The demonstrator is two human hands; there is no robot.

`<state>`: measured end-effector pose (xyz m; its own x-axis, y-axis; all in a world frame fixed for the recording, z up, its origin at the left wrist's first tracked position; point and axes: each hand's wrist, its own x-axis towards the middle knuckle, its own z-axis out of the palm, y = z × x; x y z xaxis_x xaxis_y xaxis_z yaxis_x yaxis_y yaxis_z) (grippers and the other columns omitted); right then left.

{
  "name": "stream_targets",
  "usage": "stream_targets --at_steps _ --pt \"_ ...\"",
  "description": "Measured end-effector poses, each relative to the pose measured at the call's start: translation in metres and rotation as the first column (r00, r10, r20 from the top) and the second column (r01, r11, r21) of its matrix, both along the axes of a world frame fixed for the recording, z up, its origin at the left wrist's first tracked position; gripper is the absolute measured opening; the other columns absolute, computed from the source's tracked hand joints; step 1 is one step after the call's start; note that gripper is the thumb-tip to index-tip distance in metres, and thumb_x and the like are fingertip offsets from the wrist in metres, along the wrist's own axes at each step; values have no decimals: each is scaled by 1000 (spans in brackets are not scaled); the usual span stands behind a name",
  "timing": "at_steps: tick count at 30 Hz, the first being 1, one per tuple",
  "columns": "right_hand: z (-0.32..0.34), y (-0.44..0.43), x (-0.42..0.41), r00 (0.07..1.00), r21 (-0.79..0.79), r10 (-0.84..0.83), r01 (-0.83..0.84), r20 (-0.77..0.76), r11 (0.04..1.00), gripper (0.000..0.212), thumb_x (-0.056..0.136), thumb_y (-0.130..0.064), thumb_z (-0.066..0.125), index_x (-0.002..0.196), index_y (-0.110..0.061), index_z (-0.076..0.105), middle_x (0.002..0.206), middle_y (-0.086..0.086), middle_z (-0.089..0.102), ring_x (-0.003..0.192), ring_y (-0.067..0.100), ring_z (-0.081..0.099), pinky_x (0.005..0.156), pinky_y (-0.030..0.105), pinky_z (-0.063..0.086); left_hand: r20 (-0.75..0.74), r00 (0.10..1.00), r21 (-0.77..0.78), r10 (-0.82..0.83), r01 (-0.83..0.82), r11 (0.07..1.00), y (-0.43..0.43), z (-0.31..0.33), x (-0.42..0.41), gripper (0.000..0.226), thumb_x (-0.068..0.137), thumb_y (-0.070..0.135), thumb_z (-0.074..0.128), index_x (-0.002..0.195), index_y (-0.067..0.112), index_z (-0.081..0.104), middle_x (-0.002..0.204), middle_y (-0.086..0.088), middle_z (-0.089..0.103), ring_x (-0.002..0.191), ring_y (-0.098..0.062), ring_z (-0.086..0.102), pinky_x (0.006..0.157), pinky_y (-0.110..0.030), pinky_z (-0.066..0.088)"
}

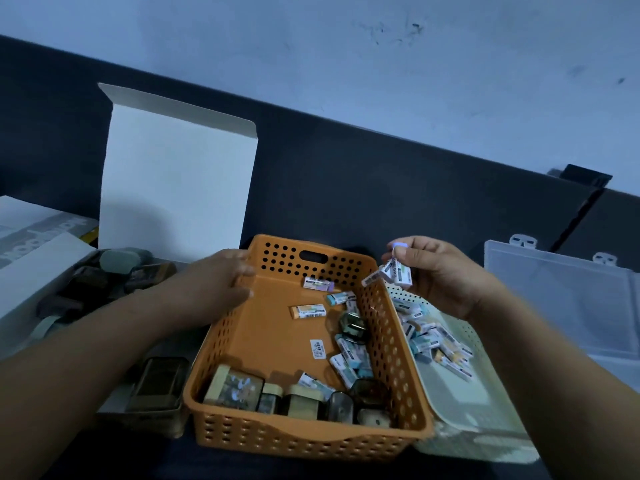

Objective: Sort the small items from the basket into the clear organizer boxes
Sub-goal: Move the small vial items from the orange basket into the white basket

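1. Labels on the small erasers (393, 271) are too blurred to read. The clear organizer box (568, 299) is cut off at 3 o'clock.
2. Right hand (440, 275) pinches several of these erasers above the white tray (460, 407), splayed, 1 pointing toward 8 o'clock.
3. Left hand (221, 278) curls its fingers over the rim of the orange basket (304, 441) at 10 o'clock.
4. Inside the basket, an orange eraser (309, 311) lies with its long axis running from 9 to 3 o'clock.

organizer box (568, 296) cropped right, eraser labels (309, 311) illegible
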<state>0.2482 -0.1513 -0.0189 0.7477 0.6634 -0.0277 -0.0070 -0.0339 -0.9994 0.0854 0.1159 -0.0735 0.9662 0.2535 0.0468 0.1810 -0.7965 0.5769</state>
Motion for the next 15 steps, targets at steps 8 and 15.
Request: stream_targets --at_steps 8,15 --pt "-20 -52 14 953 -380 -176 263 248 887 17 86 -12 68 102 -14 65 99 12 67 78 17 53 70 31 40 -20 1000 64 11 -10 998 -3 2 1 35 94 27 54 129 27 56 152 12 26 108 -4 46 81 -22 44" --pt "-34 -60 17 894 -635 -96 383 438 671 50 83 -15 74 130 -22 58 120 3 60 92 18 58 81 31 47 -16 999 31 36 -36 999 -3 1 3 36 93 26 56 129 25 57 152 12 28 112 -8 50 88 -28 47"
